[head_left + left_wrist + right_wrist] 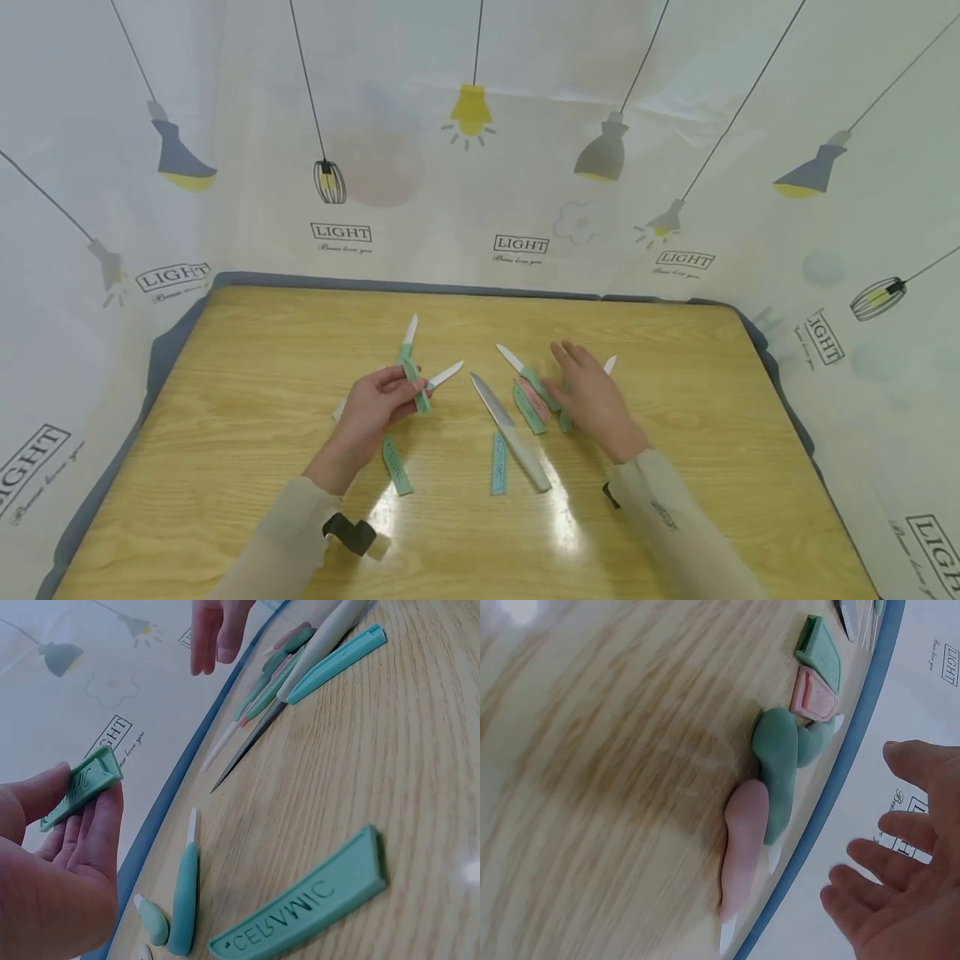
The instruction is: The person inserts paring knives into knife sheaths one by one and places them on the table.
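My left hand (371, 412) pinches a green blade cover (84, 787) between thumb and fingers, above the table. Beside that hand lie two white-bladed knives, one a green-handled knife (184, 900). Another green cover (300, 907), with raised-edge lettering, rests nearer me. My right hand (592, 400) hovers, fingers spread and holding nothing, over the right-hand group. In the right wrist view that group includes a pink-handled knife (745, 847), a green-handled knife (778, 765), a pink cover (814, 696) and a green cover (821, 652). The hand partly hides these knives in the head view.
Between the hands lies a large knife (528, 458) with a whitish handle, its grey blade pointing away from me. Alongside its handle is a blue cover (498, 464). The wooden table (262, 350) ends at a lamp-printed curtain (420, 275) at the back and sides.
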### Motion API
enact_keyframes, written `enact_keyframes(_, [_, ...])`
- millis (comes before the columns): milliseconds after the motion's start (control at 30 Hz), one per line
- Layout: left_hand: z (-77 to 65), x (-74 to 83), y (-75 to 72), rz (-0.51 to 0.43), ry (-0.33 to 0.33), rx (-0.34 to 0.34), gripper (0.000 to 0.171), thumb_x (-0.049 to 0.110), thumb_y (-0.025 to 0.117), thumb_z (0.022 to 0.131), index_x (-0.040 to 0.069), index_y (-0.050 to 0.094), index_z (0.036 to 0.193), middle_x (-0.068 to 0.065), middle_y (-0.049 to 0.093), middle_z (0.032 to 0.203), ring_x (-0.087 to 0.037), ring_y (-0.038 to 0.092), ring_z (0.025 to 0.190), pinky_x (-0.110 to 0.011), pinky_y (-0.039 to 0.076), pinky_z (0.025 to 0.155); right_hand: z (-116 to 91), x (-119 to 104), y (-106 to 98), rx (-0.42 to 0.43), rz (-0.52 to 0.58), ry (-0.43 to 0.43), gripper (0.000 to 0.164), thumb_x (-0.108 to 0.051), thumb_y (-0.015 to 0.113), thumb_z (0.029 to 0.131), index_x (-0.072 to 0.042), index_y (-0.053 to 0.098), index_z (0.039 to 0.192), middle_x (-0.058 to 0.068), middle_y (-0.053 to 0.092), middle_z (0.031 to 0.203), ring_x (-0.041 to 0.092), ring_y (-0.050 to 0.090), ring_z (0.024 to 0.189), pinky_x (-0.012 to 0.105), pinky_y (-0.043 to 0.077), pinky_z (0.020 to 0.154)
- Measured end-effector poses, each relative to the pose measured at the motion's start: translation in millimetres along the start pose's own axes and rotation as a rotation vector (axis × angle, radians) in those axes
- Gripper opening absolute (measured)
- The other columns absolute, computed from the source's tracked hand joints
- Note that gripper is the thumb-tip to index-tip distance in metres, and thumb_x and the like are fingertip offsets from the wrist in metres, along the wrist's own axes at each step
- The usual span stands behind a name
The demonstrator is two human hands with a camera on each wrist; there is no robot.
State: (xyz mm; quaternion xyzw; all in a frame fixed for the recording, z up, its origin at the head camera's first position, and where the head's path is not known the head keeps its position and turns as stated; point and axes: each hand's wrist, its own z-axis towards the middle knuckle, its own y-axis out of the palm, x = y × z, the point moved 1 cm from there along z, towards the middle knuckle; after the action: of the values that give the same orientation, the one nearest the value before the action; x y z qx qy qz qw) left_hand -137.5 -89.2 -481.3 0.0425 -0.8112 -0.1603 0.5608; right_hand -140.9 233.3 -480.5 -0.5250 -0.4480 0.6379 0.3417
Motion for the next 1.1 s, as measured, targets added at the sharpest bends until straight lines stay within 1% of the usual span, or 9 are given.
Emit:
enact_keyframes(67, [-0.1,0.0,-0.3,0.002,-0.006,0.017,0.052,0.008,0.067,0.090,-0.011,0.047,0.134,-0.027,0.059,0.122,-0.040,0.058,0.112,-0.033,0.055,0.086,4.5,-3.3,4.1,0.005,0.003,-0.009,0.058,-0.029,0.062,0.094,0.000,0.048,0.141,0.021,0.048,0.140,0.038,0.045,0.127,0.052,0.041,0.103])
enact_keyframes(167, [-0.1,-0.5,-0.9,0.020,-0.011,0.037,0.053,0.010,0.068,0.089,-0.011,0.048,0.132,-0.024,0.062,0.118,-0.036,0.062,0.107,-0.032,0.056,0.085,10.0,-8.0,9.7,0.006,-0.003,-0.027,0.047,-0.024,0.063,0.093,0.002,0.057,0.132,0.020,0.058,0.128,0.035,0.055,0.115,0.048,0.047,0.097])
enact_keyframes(233, [0.3,-1.3,-1.3,0.034,-0.014,0.054,0.053,0.012,0.069,0.088,-0.011,0.049,0.131,-0.022,0.065,0.115,-0.033,0.064,0.103,-0.032,0.056,0.083,13.7,-10.5,13.0,-0.003,-0.018,-0.029,0.040,-0.021,0.062,0.094,0.002,0.061,0.127,0.019,0.062,0.121,0.033,0.059,0.109,0.046,0.050,0.094])
enact_keyframes(333, [0.9,-2.8,-1.5,0.046,-0.015,0.074,0.053,0.013,0.071,0.087,-0.011,0.050,0.129,-0.021,0.066,0.112,-0.031,0.066,0.100,-0.031,0.057,0.081,18.7,-15.4,15.9,-0.043,-0.047,-0.010,0.035,-0.020,0.060,0.095,0.001,0.065,0.122,0.017,0.065,0.114,0.030,0.062,0.101,0.043,0.054,0.086])
enact_keyframes(533, [3.3,-4.3,5.1,0.044,-0.018,0.086,0.051,0.012,0.071,0.086,-0.011,0.052,0.127,-0.026,0.064,0.113,-0.030,0.067,0.097,-0.031,0.058,0.080,24.6,-21.8,17.3,-0.125,-0.096,0.063,0.029,-0.020,0.059,0.094,0.000,0.070,0.112,0.012,0.066,0.098,0.022,0.060,0.082,0.038,0.056,0.070])
enact_keyframes(700, [5.6,-5.1,11.0,0.034,-0.011,0.083,0.050,0.012,0.071,0.086,-0.010,0.053,0.127,-0.025,0.064,0.112,-0.029,0.068,0.095,-0.031,0.058,0.079,27.1,-22.3,18.1,-0.141,-0.098,0.069,0.023,-0.018,0.061,0.093,-0.001,0.072,0.102,0.009,0.066,0.090,0.019,0.057,0.076,0.038,0.055,0.068])
enact_keyframes(833, [6.9,-7.7,11.9,0.030,0.004,0.092,0.048,0.010,0.071,0.086,-0.011,0.053,0.126,-0.020,0.067,0.104,-0.025,0.069,0.089,-0.031,0.058,0.078,30.7,-22.3,20.2,-0.172,-0.091,0.090,0.025,-0.023,0.060,0.094,-0.001,0.072,0.099,0.007,0.065,0.085,0.018,0.053,0.072,0.037,0.052,0.065])
enact_keyframes(933, [7.8,-9.6,12.2,0.029,0.009,0.104,0.047,0.010,0.071,0.086,-0.011,0.054,0.125,-0.016,0.068,0.100,-0.024,0.070,0.088,-0.031,0.059,0.077,33.6,-22.3,21.6,-0.198,-0.088,0.119,0.030,-0.027,0.060,0.094,-0.001,0.072,0.102,0.008,0.065,0.087,0.018,0.052,0.070,0.035,0.051,0.062])
enact_keyframes(1100, [8.5,-11.3,14.3,0.031,0.006,0.122,0.040,0.009,0.071,0.086,-0.008,0.058,0.120,-0.014,0.069,0.096,-0.025,0.070,0.087,-0.031,0.059,0.075,35.9,-21.7,22.0,-0.214,-0.059,0.144,0.032,-0.026,0.061,0.094,0.001,0.071,0.107,0.011,0.067,0.094,0.019,0.053,0.073,0.035,0.051,0.064])
